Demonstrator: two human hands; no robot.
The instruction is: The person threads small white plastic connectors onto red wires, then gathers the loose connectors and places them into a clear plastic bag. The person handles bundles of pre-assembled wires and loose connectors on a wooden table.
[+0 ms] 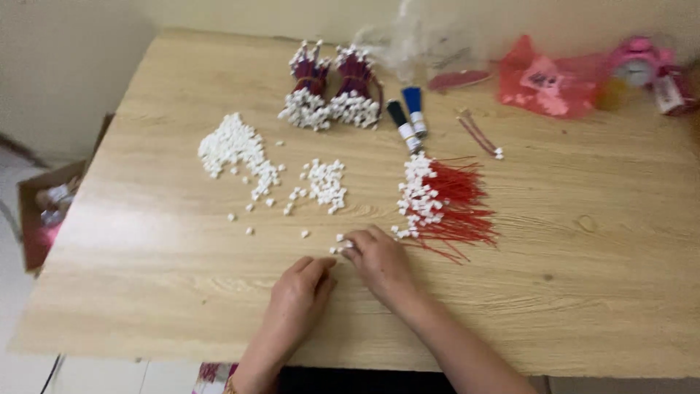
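- The right hand (379, 259), just below the middle of the frame, has its fingertips pinched together over one or two small white connector pieces (340, 244) on the tabletop; whether a piece is actually caught between the fingers cannot be told. The left hand (302, 284) lies palm down just beside it, fingers curled loosely and resting on the wood, holding nothing that shows.
- The wooden table (146, 263) fills most of the frame. Its left edge slants from the upper left down to the lower left, its near edge runs along the bottom, and its far edge meets the wall at the top. The widest bare stretches are the lower left and the right-hand side.
- A fan of loose red wires (459, 204) with white ends lies just right of the right hand, nearly touching the fingers.
- Two tied bundles of dark red wires (332, 87) with white connectors stand at the upper centre, well apart from the hands.
- A large heap of white pieces (233, 149) sits left of centre, with a smaller heap (324, 182) between it and the red wires; strays trail toward the hands.
- A pink plastic bag (543, 84) and a pink clock (638, 62) crowd the far right corner.
- Two small tubes (408, 120), one black and one blue, lie beside the bundles.
- A cardboard box (44, 211) sits on the floor past the left edge.
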